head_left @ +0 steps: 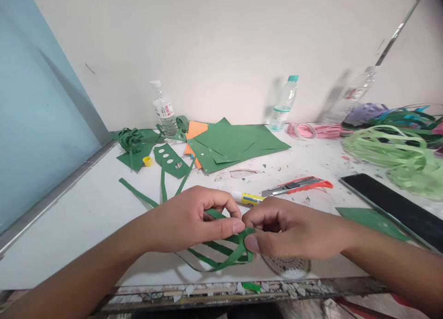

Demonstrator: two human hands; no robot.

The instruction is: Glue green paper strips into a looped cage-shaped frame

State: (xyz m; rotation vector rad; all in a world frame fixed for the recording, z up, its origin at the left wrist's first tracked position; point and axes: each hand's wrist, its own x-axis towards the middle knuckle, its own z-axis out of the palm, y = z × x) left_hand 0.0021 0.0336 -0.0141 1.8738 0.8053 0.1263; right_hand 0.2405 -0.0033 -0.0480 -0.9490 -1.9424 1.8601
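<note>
Both hands meet above the front of the white table, fingertips almost touching. Between thumb and fingers, my left hand (204, 217) pinches green paper strips (221, 252). My right hand (284, 229) is closed on the looped right end of the same strips, thumb pressed on top. Loose strip ends fan out behind my left wrist, toward the back left. Just beyond the fingers lies a glue stick (252, 199) with a yellow label, partly hidden by my right hand. A box cutter (299, 185) with an orange-red handle rests behind that hand.
Green paper sheets (242, 146) lie at the back, between two water bottles (165, 111). On the right are a black phone (394, 208), light green strips (384, 146) and a pink roll (321, 130). A yellow cap (147, 161) sits left. Scraps line the front edge.
</note>
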